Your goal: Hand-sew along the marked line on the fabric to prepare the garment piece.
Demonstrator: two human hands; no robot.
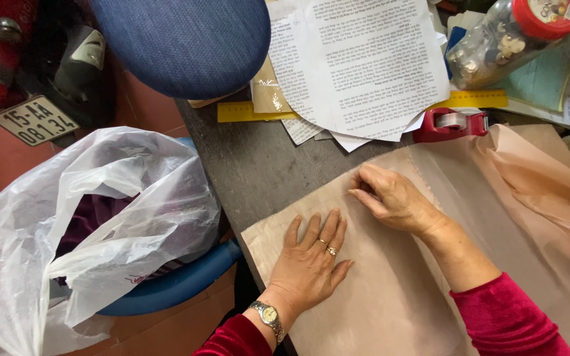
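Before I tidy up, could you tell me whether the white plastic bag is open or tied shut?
Open: the white plastic bag gapes at the top, showing dark purple cloth inside.

Beside me: a white plastic bag [67, 217] is slumping on a blue stool [173, 283]; printed sheets [364, 66] are overlapping a yellow ruler [245, 112]; a red tape dispenser [450, 124] is lying nearby.

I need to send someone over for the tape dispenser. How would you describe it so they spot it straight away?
Start at the grey table and find the pile of printed papers at its far side. Just below the pile's right corner, at the end of the yellow ruler, sits the tape dispenser, touching the peach fabric. It is the only glossy red plastic piece on the table, holding a roll of tape.
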